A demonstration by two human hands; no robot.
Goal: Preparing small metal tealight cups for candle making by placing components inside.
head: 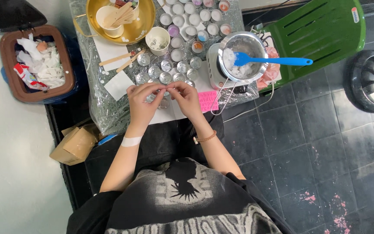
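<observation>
Foil-covered table (pixel 104 112) | left hand (pixel 141 104); right hand (pixel 187 99) pinching something hidden

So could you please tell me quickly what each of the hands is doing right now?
Left hand: fingers pinched shut, held thing too small to tell.
Right hand: pinched likewise, over small glass cups.

so the table (pixel 104 112) is looking wrapped in crinkly shiny plastic film, glare bouncing everywhere. The gold tray (pixel 141 32) is showing off polished glossy metal, and the strainer bowl (pixel 244 43) is giving that duller brushed steel look. The blue spatula (pixel 273 60) is reading as smooth matt silicone or plastic, the sticks (pixel 117 58) are looking like plain raw wood. The little cups (pixel 165 78) are glinting like clear glass, the green chair (pixel 321 30) is shining as glossy moulded plastic, and the box (pixel 75 145) is looking like matt cardboard
</observation>
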